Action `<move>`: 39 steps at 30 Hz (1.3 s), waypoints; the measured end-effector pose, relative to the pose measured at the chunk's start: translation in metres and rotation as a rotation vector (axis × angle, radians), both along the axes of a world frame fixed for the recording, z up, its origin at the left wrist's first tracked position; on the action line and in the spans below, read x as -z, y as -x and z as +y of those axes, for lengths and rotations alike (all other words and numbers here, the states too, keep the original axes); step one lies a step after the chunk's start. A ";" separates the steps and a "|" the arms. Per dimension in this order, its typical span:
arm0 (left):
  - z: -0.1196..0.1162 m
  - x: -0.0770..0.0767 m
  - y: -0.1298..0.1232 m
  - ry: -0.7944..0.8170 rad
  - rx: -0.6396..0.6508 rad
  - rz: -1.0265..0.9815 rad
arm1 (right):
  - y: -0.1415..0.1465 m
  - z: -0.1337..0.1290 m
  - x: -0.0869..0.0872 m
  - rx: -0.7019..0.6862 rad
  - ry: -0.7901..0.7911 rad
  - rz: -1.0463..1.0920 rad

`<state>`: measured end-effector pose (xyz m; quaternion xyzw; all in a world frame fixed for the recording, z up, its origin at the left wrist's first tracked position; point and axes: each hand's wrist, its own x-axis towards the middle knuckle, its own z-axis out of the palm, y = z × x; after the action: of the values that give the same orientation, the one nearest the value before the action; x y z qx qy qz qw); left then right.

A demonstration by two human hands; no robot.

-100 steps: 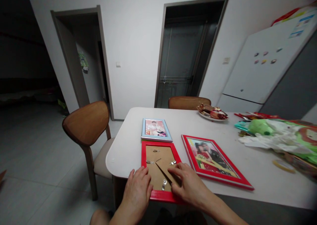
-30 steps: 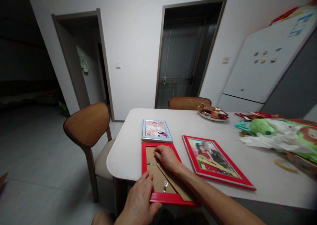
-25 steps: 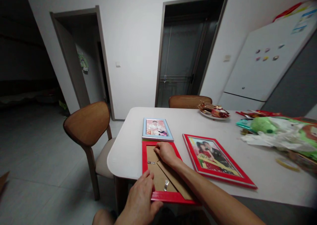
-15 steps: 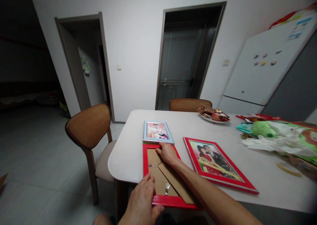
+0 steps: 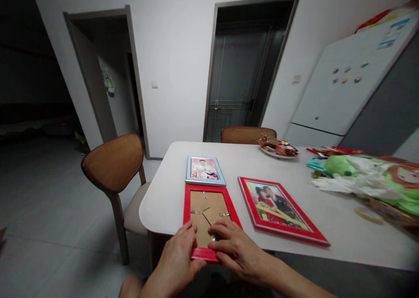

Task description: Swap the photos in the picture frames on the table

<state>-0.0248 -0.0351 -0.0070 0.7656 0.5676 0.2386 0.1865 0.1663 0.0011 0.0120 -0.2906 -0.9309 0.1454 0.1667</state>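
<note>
A red picture frame point(image 5: 187, 206) lies face down at the table's near edge, its brown backing board point(image 5: 209, 204) showing. Small metal clips sit around the board's edges, one at the far side point(image 5: 205, 195) and one at the right point(image 5: 224, 214). My left hand point(image 5: 180, 254) grips the frame's near left corner, thumb below and fingers on top. With curled fingers, my right hand point(image 5: 237, 250) holds the near right part and touches the near clip point(image 5: 213, 237), which it partly covers. A blue picture frame point(image 5: 206, 171) touches or nearly touches the far end.
A second red picture frame point(image 5: 281, 208) lies face up on the white table point(image 5: 163, 193), to the right. Farther back are a plate point(image 5: 284, 155) of items and a heap of green and white packaging point(image 5: 363, 175). Wooden chairs stand at the left point(image 5: 114, 162) and behind point(image 5: 248, 135).
My right hand has moved from the frame's far end back to its near end, uncovering the far and right clips. My left hand keeps its grip at the near left corner.
</note>
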 end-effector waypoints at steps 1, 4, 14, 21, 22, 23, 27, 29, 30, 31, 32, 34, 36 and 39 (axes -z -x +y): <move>0.000 -0.001 -0.003 0.002 -0.006 0.028 | -0.001 -0.001 0.002 0.001 0.012 0.015; 0.000 -0.001 -0.016 0.014 0.013 0.151 | -0.005 0.003 0.014 0.095 0.066 0.141; 0.006 0.001 -0.020 -0.184 0.128 -0.131 | -0.027 0.029 0.022 0.769 0.699 1.112; 0.007 -0.033 -0.065 -0.149 -0.019 -0.729 | 0.024 0.005 0.019 0.402 1.142 1.426; 0.009 -0.039 -0.072 -0.166 -0.027 -0.764 | 0.024 0.006 0.016 0.411 1.095 1.488; 0.012 -0.045 -0.078 -0.192 -0.038 -0.811 | 0.019 0.010 0.013 0.434 1.041 1.542; 0.035 -0.067 -0.095 -0.237 -0.029 -1.156 | -0.040 0.038 0.001 0.613 0.883 1.486; 0.051 -0.069 -0.103 -0.131 0.016 -1.251 | -0.081 0.055 -0.004 0.803 0.836 1.312; 0.058 -0.065 -0.108 -0.059 0.036 -1.239 | -0.100 0.063 -0.007 0.878 0.790 1.241; 0.066 -0.058 -0.115 0.008 0.048 -1.203 | -0.117 0.070 -0.010 0.937 0.727 1.156; 0.072 -0.049 -0.123 0.061 0.056 -1.157 | -0.132 0.075 -0.013 0.971 0.638 1.028; 0.080 -0.028 -0.140 0.119 0.067 -1.080 | -0.155 0.082 -0.021 0.990 0.459 0.772; 0.085 -0.009 -0.155 0.154 0.087 -1.038 | -0.169 0.085 -0.026 1.007 0.367 0.642; 0.091 0.009 -0.166 0.181 0.102 -0.935 | -0.181 0.087 -0.028 1.054 0.322 0.591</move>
<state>0.1413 0.0556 -0.0161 0.5836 0.4030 0.4977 0.4993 0.3473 0.0880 0.0398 -0.6796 -0.5435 0.2567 0.4206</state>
